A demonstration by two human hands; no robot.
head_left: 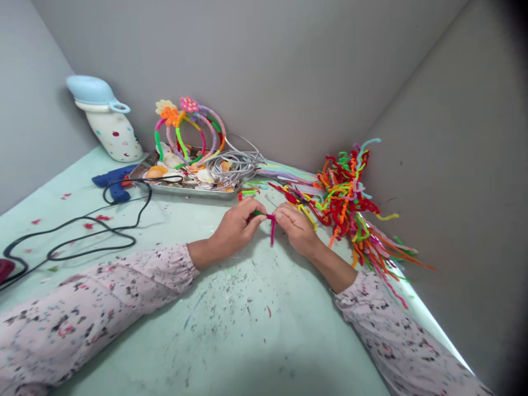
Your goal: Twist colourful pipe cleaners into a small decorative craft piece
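Note:
My left hand and my right hand meet over the pale green table, both pinched closed. Between their fingertips they hold a pink pipe cleaner joined to a short green and red piece; its pink tail hangs down to the table. A heap of coloured pipe cleaners lies just right of my right hand, against the grey wall.
A metal tray at the back holds wrapped headbands, bare wire hoops and shells. A blue glue gun with its black cord lies left. A spotted white and blue jug stands in the back left corner.

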